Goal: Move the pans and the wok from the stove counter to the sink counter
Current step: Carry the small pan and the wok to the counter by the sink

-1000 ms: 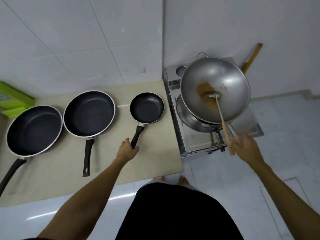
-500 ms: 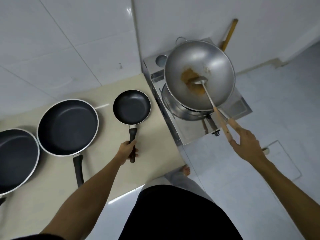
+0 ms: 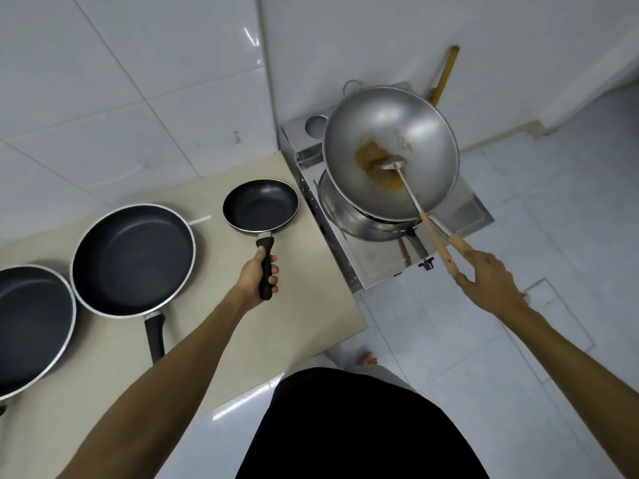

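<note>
Left hand (image 3: 257, 276) wrapped around small pan (image 3: 261, 206) handle. Right hand (image 3: 491, 276) pinches wok (image 3: 390, 152) handle and spatula (image 3: 420, 216) handle together.

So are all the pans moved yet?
None look moved yet, and no sink shows here. In hand: the left hand grips the small pan by its black handle, and the right hand holds the wooden handles of the wok and the spatula in it. Left: the middle pan and the big pan sit on the beige counter.
</note>
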### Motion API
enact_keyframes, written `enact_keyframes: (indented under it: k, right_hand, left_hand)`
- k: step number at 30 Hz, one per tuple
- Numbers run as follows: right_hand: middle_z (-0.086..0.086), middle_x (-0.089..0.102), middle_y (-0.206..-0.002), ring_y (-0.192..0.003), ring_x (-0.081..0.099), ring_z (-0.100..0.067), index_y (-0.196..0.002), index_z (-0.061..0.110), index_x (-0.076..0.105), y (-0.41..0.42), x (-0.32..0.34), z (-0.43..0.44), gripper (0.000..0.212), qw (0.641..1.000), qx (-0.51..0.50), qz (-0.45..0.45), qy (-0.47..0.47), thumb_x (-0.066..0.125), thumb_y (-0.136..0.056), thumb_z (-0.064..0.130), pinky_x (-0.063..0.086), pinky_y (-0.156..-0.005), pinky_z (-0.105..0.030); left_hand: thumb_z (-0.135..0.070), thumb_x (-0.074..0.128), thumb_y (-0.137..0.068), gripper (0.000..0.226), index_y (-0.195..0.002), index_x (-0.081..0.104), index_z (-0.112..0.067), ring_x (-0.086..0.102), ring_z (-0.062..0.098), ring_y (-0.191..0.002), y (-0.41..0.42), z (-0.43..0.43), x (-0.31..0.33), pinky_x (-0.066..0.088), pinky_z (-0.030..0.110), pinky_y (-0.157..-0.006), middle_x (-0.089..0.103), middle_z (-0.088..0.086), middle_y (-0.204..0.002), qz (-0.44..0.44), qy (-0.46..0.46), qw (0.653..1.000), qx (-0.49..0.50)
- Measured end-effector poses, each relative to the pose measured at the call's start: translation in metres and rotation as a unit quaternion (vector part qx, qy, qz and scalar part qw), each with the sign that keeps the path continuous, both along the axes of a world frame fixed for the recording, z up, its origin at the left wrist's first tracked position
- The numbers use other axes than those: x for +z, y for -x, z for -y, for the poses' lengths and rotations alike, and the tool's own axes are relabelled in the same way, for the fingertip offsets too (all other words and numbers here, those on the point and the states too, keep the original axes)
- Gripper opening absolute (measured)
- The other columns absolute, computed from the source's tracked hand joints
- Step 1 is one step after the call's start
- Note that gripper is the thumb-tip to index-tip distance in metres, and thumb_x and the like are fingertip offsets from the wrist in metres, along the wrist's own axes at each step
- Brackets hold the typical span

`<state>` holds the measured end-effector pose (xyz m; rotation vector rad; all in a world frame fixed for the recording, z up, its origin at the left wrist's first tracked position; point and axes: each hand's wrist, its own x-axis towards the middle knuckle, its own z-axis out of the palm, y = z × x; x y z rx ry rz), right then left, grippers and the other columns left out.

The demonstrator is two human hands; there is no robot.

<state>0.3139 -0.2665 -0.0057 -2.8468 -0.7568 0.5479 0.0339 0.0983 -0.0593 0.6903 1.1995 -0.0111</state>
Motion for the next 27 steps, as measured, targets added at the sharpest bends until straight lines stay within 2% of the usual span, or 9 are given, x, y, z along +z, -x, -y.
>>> enact_keyframes:
  k: [4,6,10,15,19,25,27]
  right_hand:
    - [-0.029,0.06,-0.129,-0.117,0.057,-0.05,-0.151,0.013,0.044,-0.001,0.005,-0.01,0.062,0.999,0.013,-0.028,0.01,0.064,-0.097,0.036,0.05,-0.093,-0.061]
    - [-0.029,0.059,-0.132,-0.12,0.055,-0.05,-0.151,0.011,0.043,-0.002,0.005,-0.011,0.062,0.999,0.009,-0.037,0.009,0.063,-0.097,0.035,0.049,-0.095,-0.062]
    - [-0.028,0.059,-0.134,-0.123,0.055,-0.048,-0.147,0.008,0.046,-0.003,0.006,-0.009,0.06,0.999,0.001,-0.037,0.012,0.059,-0.099,0.042,0.048,-0.098,-0.062]
    - [-0.032,0.06,-0.126,-0.116,0.056,-0.051,-0.131,-0.004,0.054,-0.015,0.0,0.001,0.051,0.999,-0.022,-0.018,0.028,0.067,-0.096,0.03,0.049,-0.095,-0.062]
    - [-0.034,0.055,-0.135,-0.124,0.053,-0.053,-0.139,-0.003,0.048,-0.023,-0.003,0.004,0.061,0.997,-0.067,-0.014,0.041,0.069,-0.095,0.034,0.046,-0.1,-0.061]
    - [-0.031,0.058,-0.131,-0.119,0.055,-0.05,-0.133,-0.002,0.052,-0.025,-0.005,-0.008,0.054,0.997,-0.044,-0.043,0.052,0.067,-0.095,0.034,0.048,-0.099,-0.06]
    - [-0.03,0.059,-0.13,-0.119,0.057,-0.049,-0.132,-0.001,0.052,-0.027,-0.002,-0.015,0.055,0.994,-0.071,-0.065,0.045,0.068,-0.094,0.034,0.049,-0.098,-0.058]
  left_hand:
    - [-0.045,0.038,-0.109,0.04,-0.085,0.051,-0.016,0.035,0.008,-0.032,-0.001,0.001,0.008,0.029,0.017,-0.033,0.047,-0.004,-0.055,0.017,-0.015,1.0,0.005]
    - [-0.045,0.038,-0.109,0.039,-0.085,0.05,-0.016,0.034,0.008,-0.032,0.002,0.007,0.01,0.028,0.018,-0.033,0.045,-0.005,-0.055,0.027,-0.018,0.999,0.015]
    - [-0.046,0.037,-0.109,0.038,-0.089,0.049,-0.016,0.034,0.009,-0.032,0.009,0.026,0.016,0.029,0.018,-0.033,0.046,-0.006,-0.053,0.069,-0.017,0.996,0.045]
    - [-0.046,0.039,-0.107,0.038,-0.092,0.051,-0.014,0.034,0.011,-0.033,0.021,0.041,0.026,0.031,0.019,-0.033,0.05,-0.005,-0.054,0.08,-0.061,0.994,0.039]
    - [-0.049,0.039,-0.106,0.04,-0.096,0.052,-0.012,0.033,0.011,-0.033,0.033,0.048,0.033,0.031,0.019,-0.034,0.05,-0.002,-0.058,0.073,-0.101,0.992,0.003]
    - [-0.049,0.041,-0.106,0.04,-0.098,0.051,-0.011,0.032,0.011,-0.033,0.045,0.06,0.041,0.032,0.02,-0.033,0.05,-0.002,-0.056,0.088,-0.11,0.99,0.001]
    - [-0.049,0.04,-0.106,0.04,-0.098,0.051,-0.011,0.032,0.011,-0.033,0.045,0.063,0.043,0.032,0.02,-0.033,0.05,-0.002,-0.057,0.088,-0.106,0.99,0.006]
